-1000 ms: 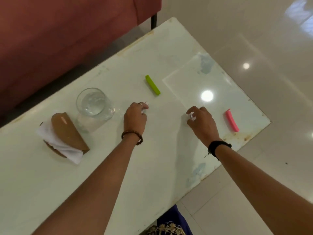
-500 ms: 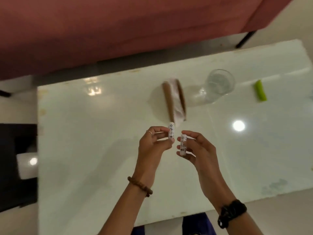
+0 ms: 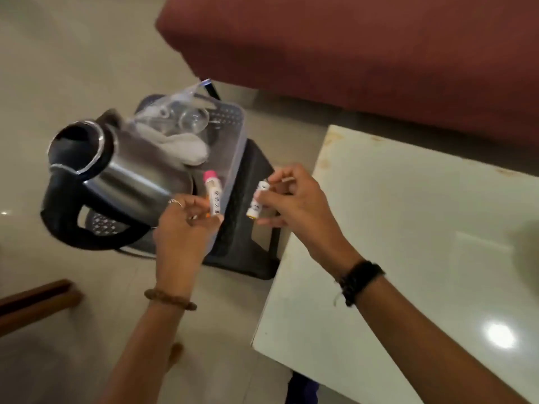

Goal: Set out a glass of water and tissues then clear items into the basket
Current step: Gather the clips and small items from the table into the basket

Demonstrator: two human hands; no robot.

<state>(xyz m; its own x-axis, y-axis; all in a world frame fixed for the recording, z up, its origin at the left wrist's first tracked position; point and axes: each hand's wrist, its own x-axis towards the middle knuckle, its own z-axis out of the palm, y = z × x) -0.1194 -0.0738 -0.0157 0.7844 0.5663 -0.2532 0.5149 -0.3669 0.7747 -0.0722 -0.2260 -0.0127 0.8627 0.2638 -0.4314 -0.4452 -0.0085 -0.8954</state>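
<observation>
Two small labelled tubes are up in the air, one in each hand. The left hand [image 3: 186, 225] pinches the pink-capped tube [image 3: 213, 196] by its lower end between fingertips and thumb, holding it nearly upright right over the near corner of the basket [image 3: 236, 153]. The right hand [image 3: 294, 205] has its fingers and thumb curled round the white-capped tube [image 3: 258, 201], which tilts slightly and hangs over the dark stool [image 3: 250, 228] just beside the basket's wall, between the basket and the table [image 3: 423, 228].

Both forearms reach forward from below, wrists a little bent. The left wrist carries one brown bead bracelet [image 3: 170, 298] and one ring shows on a finger; the right wrist wears one black band [image 3: 360, 279].

The basket is a single pale plastic crate with perforated sides, resting on the stool. Inside it I count one steel kettle [image 3: 116, 176] with a black handle, lying tipped toward the left, one white cloth [image 3: 180, 147] bunched behind it, and some clear glassware or plastic [image 3: 189, 116] at the far end, too blurred to count.

The white table stands to the right, well apart from the kettle, and one dark red sofa [image 3: 364, 48] runs across the back. A wooden piece [image 3: 35, 304] lies at the lower left on the floor.
</observation>
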